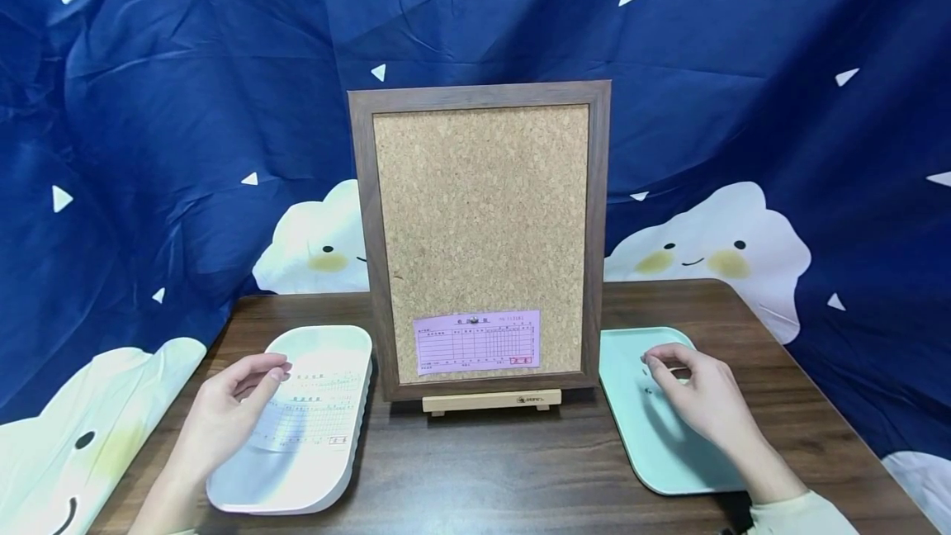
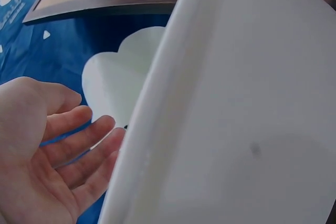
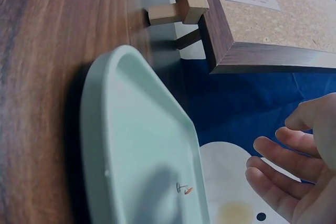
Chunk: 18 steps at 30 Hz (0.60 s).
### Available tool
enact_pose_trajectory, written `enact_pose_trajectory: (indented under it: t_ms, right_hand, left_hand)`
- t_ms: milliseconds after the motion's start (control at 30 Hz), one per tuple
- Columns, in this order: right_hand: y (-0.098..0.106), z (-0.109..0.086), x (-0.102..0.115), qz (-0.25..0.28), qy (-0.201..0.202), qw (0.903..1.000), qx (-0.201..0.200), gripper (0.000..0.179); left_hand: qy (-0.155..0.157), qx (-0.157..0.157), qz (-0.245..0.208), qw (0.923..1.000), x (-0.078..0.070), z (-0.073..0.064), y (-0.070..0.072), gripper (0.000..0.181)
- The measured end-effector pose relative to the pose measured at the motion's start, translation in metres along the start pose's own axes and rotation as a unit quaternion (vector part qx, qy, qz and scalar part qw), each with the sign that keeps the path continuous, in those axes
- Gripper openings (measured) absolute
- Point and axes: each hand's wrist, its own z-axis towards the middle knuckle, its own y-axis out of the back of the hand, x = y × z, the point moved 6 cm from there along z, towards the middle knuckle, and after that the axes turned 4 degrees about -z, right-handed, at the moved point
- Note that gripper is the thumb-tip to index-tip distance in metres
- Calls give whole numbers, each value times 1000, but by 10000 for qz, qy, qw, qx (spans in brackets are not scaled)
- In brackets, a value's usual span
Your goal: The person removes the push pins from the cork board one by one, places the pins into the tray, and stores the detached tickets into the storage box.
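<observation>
My left hand [image 1: 226,411] hovers over the near left side of a white tray [image 1: 278,490], its fingers loosely bent and nothing held. Printed slips [image 1: 312,415] lie in that tray, partly behind the hand in the head view. On the right, my right hand [image 1: 702,390] hangs above a mint green tray [image 1: 635,452], fingers relaxed, thumb close to the index finger. Two small thumbtacks [image 3: 181,188], one silvery and one copper-coloured, lie in the green tray. The right wrist view shows the right hand [image 3: 299,163] holding nothing.
Between the trays a wood-framed cork board [image 1: 483,205] leans on a small wooden easel [image 1: 490,401]. A purple printed slip [image 1: 475,345] is fixed low on it by a tack at its top. Behind the brown table [image 1: 475,477] hangs a blue cloth [image 1: 475,15] with white clouds.
</observation>
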Motion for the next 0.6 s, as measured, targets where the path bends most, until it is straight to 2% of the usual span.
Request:
enact_pose_trajectory:
  t_ms: [600]
  right_hand:
    - [-4,4,16,176,340,9992,-82,8]
  left_hand:
    - [150,237,172,9995,-5,2,-12,24]
